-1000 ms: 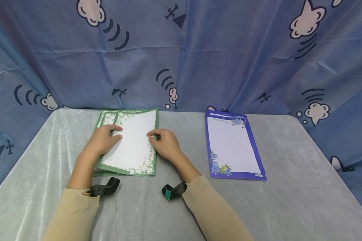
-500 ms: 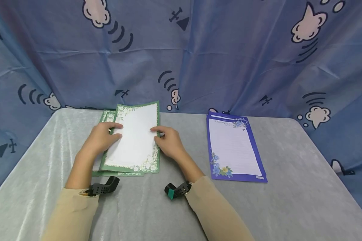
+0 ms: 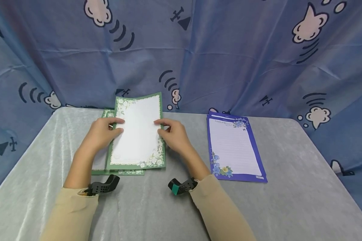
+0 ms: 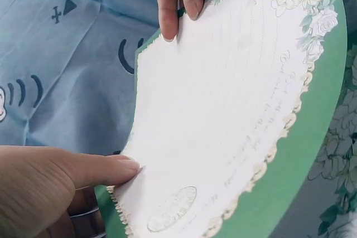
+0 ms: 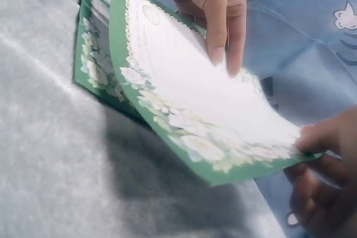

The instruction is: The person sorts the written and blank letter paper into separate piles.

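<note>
In the head view, a letter sheet with a green floral border [image 3: 138, 134] is raised above the table, its far end highest. My left hand [image 3: 104, 132] pinches its left edge, thumb on the printed face. The opposite edge is pinched by my right hand [image 3: 175, 135]. The sheet bows between the two hands, which the left wrist view shows at the thumb [image 4: 103, 168]. Beneath and to the left lies another green-bordered sheet [image 5: 92, 68], partly covered, with a gap and a shadow under the raised one.
To the right lie overlapping purple-bordered sheets [image 3: 233, 147] with blue flowers. A grey cloth [image 3: 138, 207] covers the table. A blue patterned curtain [image 3: 217, 67] hangs right behind the table's far edge.
Both hands have lifted the top green-bordered sheet off the one below and shifted it slightly right and away from me. More of the lower sheet's bottom border shows. The purple sheets stay put.
</note>
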Available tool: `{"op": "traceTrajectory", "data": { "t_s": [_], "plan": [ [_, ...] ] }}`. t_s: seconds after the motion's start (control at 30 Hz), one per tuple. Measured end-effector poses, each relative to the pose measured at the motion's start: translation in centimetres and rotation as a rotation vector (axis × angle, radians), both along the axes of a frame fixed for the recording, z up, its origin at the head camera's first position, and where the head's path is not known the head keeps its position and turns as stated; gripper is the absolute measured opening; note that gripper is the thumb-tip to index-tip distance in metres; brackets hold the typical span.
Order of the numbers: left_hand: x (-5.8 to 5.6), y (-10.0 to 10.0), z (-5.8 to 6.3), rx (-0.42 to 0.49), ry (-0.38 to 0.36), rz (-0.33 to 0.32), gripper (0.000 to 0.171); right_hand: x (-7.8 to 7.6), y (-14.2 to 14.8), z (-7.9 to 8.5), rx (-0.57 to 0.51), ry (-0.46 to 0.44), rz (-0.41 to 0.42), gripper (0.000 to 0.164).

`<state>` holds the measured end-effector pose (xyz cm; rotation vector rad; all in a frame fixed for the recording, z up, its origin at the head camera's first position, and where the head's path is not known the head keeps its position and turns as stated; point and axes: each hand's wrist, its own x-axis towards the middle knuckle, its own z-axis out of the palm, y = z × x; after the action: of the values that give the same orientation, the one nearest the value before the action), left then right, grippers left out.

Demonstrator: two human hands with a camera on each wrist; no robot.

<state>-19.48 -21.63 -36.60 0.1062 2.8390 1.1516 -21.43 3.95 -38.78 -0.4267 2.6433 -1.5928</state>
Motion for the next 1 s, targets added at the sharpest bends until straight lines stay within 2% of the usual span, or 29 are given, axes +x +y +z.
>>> {"op": "traceTrajectory", "data": {
  "t_s": [0.33, 0.67, 1.0],
  "plan": [
    [0.1, 0.6, 0.5, -0.014, 0.004, -0.010, 0.035, 0.0, -0.1, 0.2, 0.008, 0.007, 0.028, 0.032],
    [-0.1, 1.1, 0.2, -0.041, 0.002, -0.032, 0.035, 0.2, -0.5, 0.0, 0.059, 0.004, 0.057, 0.028],
    [-0.2, 2.0, -0.4, -0.074, -0.043, -0.047, 0.036, 0.0, -0.9, -0.3, 0.104, -0.008, 0.076, 0.025]
  ]
}}
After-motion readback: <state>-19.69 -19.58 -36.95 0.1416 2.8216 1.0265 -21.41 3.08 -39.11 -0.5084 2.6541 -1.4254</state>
